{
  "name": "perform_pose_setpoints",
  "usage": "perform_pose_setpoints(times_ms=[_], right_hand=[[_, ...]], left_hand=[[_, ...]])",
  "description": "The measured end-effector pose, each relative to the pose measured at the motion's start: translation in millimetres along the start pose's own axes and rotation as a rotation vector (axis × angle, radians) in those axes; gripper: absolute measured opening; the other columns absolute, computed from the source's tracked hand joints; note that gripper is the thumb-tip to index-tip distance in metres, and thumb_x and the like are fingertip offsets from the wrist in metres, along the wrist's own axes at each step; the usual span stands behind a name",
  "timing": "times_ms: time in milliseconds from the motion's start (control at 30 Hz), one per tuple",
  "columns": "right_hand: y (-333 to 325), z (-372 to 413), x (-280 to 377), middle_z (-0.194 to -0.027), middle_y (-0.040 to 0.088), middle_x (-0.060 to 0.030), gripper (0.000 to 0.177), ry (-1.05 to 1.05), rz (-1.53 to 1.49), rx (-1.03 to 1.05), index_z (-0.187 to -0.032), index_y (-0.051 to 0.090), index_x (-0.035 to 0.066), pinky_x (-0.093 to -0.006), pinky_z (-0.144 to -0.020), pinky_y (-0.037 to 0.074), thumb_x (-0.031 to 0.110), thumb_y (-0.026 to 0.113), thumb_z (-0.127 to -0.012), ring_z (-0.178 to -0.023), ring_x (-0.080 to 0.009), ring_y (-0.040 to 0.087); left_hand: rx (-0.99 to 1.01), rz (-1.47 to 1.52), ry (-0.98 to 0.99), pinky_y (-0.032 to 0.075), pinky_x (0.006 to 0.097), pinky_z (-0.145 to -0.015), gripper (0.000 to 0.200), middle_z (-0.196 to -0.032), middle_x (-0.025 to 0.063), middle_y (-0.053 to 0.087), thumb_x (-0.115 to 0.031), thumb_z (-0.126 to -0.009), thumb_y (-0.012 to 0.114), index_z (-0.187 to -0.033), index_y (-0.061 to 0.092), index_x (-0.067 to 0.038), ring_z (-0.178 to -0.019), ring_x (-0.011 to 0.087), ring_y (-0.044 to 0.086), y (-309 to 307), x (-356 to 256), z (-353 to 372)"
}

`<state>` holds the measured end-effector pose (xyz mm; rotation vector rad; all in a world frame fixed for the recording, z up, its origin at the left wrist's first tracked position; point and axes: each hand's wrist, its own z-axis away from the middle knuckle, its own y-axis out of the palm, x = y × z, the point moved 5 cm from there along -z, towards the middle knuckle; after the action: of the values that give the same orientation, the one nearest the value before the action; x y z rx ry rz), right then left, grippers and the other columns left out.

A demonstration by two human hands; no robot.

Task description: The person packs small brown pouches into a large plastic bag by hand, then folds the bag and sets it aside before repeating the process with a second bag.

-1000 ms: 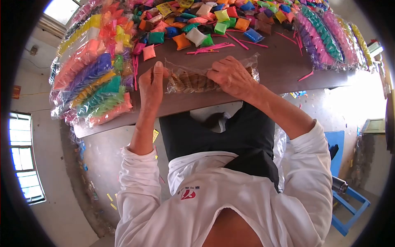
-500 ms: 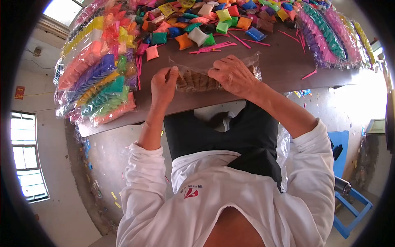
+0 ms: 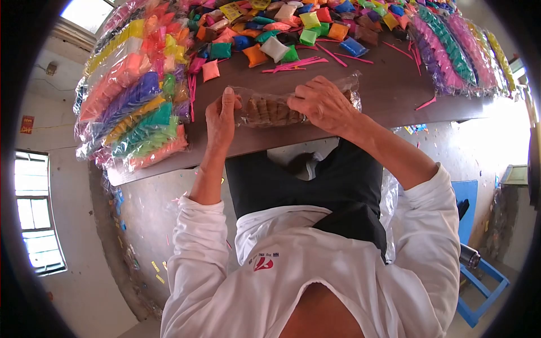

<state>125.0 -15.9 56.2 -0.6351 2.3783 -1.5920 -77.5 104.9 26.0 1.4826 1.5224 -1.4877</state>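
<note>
Brown-filled clear bag [image 3: 271, 114]: one, lying on the tabletop [image 3: 389, 102], near the front edge.
My left hand [image 3: 221, 117]: fingers curled onto film at the bag's left end, thumb raised.
My right hand [image 3: 324, 105]: fingers bent, grasping the bag right of its middle; crinkled film shows past my knuckles.
Front edge: just below the bag.
Open room: bare surface right of the bag, towards filled bags [image 3: 451, 48]; a narrower band beyond it, ending at pink strips [image 3: 301, 63]; stacked bags [image 3: 131, 104] bound my left.
Lone pink strip [image 3: 426, 103]: one, near the edge, right.
Blue stool [image 3: 489, 288]: one, lower right.
Loose packets [image 3: 275, 49]: heaped, overlapping; I cannot count them.
</note>
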Motion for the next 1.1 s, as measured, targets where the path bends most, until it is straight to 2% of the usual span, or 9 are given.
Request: perform_pose_setpoints(times_ms=[200, 300, 400, 600, 700, 800, 900, 1000, 1100], right_hand=[[1.4, -1.3, 2.5, -0.086, 0.057, -0.0063, 0.012, -0.037, 0.016, 0.013, -0.09, 0.063, 0.011, -0.0353, -0.081, 0.044, 0.012, 0.056, -0.081, -0.086, -0.022, 0.061], [0.5, -0.9, 2.6, -0.086, 0.056, -0.0062, 0.011, -0.046, 0.004, 0.019, -0.089, 0.063, 0.011, -0.0355, -0.081, 0.044, 0.013, 0.056, -0.08, -0.086, -0.0221, 0.061], [-1.0, -0.8, 2.1, -0.087, 0.056, -0.0061, 0.01, -0.056, -0.022, 0.018, -0.088, 0.062, 0.011, -0.0358, -0.082, 0.044, 0.014, 0.056, -0.08, -0.087, -0.0221, 0.06], [0.5, -0.9, 3.2, -0.087, 0.056, -0.0058, 0.009, -0.064, 0.005, 0.013, -0.087, 0.061, 0.012, -0.0357, -0.083, 0.044, 0.014, 0.055, -0.081, -0.087, -0.022, 0.06], [1.7, -1.6, 4.2, -0.087, 0.056, -0.0056, 0.009, -0.058, 0.018, -0.001, -0.087, 0.061, 0.012, -0.0354, -0.083, 0.044, 0.013, 0.056, -0.08, -0.087, -0.0218, 0.06], [2.9, -0.6, 3.3, -0.088, 0.057, -0.0055, 0.009, -0.047, 0.009, 0.009, -0.087, 0.061, 0.012, -0.035, -0.084, 0.044, 0.012, 0.057, -0.079, -0.087, -0.0215, 0.06], [3.0, 0.3, 4.2, -0.087, 0.057, -0.0056, 0.009, -0.047, 0.048, 0.0, -0.087, 0.061, 0.012, -0.0346, -0.083, 0.045, 0.011, 0.057, -0.079, -0.087, -0.0214, 0.061], [2.3, -0.1, 4.9, -0.086, 0.058, -0.0059, 0.009, -0.053, 0.051, -0.031, -0.087, 0.061, 0.011, -0.0346, -0.082, 0.045, 0.01, 0.058, -0.079, -0.086, -0.0219, 0.062], [-0.8, -0.9, 5.0, -0.084, 0.058, -0.0064, 0.009, -0.039, 0.047, -0.032, -0.087, 0.061, 0.01, -0.0355, -0.081, 0.046, 0.009, 0.058, -0.078, -0.084, -0.0229, 0.062]], left_hand=[[0.067, -0.014, -0.152, 0.039, 0.0329, -0.073, 0.07, -0.071, 0.0067, 0.059, -0.065, -0.09, 0.048, -0.071, 0.061, 0.001, -0.073, 0.0175, 0.05, 0.8, 5.4, -10.0], [0.048, -0.008, -0.259, 0.04, 0.0327, -0.074, 0.07, -0.072, 0.0073, 0.06, -0.066, -0.088, 0.051, -0.07, 0.063, 0.0, -0.074, 0.0176, 0.051, 1.3, 8.2, -15.1], [0.022, -0.056, -0.279, 0.041, 0.0325, -0.076, 0.068, -0.073, 0.0075, 0.062, -0.065, -0.087, 0.054, -0.069, 0.065, 0.0, -0.075, 0.0173, 0.053, 2.3, -2.1, -13.2], [0.067, 0.048, -0.358, 0.043, 0.0316, -0.077, 0.049, -0.077, 0.0059, 0.066, -0.048, -0.088, 0.062, -0.078, 0.067, 0.0, -0.076, 0.015, 0.057, 3.4, 6.7, -18.7], [0.062, 0.132, -0.356, 0.043, 0.0295, -0.075, 0.036, -0.078, 0.005, 0.067, -0.035, -0.09, 0.063, -0.082, 0.067, 0.0, -0.076, 0.0135, 0.058, 5.1, 5.5, -15.7], [0.088, 0.133, -0.336, 0.042, 0.0271, -0.077, 0.032, -0.082, 0.0044, 0.067, -0.033, -0.091, 0.061, -0.08, 0.067, -0.004, -0.079, 0.0127, 0.058, 2.7, 10.1, -13.0], [0.027, 0.071, -0.313, 0.042, 0.0271, -0.073, 0.033, -0.077, 0.0041, 0.065, -0.028, -0.092, 0.058, -0.077, 0.066, 0.001, -0.075, 0.011, 0.056, -4.9, -0.6, -2.8], [0.031, -0.012, -0.179, 0.041, 0.0274, -0.068, 0.034, -0.074, 0.0029, 0.063, -0.028, -0.093, 0.057, -0.074, 0.065, 0.0, -0.071, 0.0103, 0.055, -12.1, 5.9, 4.6], [0.021, -0.264, -0.205, 0.041, 0.0307, -0.062, 0.036, -0.07, 0.0072, 0.062, -0.027, -0.094, 0.055, -0.073, 0.063, 0.0, -0.065, 0.0121, 0.054, -17.4, 1.8, 20.0]])
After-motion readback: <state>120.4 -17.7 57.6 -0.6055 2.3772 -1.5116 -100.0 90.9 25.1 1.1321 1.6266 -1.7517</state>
